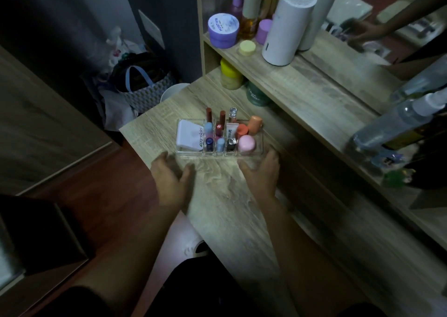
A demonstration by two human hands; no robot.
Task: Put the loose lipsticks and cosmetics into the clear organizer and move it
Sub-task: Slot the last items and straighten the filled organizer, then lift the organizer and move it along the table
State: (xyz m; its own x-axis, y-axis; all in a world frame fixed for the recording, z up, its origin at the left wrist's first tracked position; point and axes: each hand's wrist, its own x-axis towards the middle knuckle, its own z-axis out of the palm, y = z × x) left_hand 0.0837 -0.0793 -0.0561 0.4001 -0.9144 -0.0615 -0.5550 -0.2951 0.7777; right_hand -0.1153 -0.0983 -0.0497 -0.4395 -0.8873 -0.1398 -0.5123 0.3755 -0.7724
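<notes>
Filled clear organizer sits on the table just beyond both spread, empty hands, left grip and right grip; contact apparently none, edges blurred.

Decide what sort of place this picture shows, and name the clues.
Probably a bedroom dressing table: a wood-grain vanity top with a mirror, a shelf of jars including a purple round cream jar, and a clear organizer of lipsticks.

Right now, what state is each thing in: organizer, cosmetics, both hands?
Clear organizer: on the tabletop, filled, not lifted.
White compact: lying in the left compartment.
Lipsticks: upright in the middle slots.
Pink round pot: in the right compartment.
Left hand: open, beside the organizer's near left corner.
Right hand: open, at its near right corner.
</notes>
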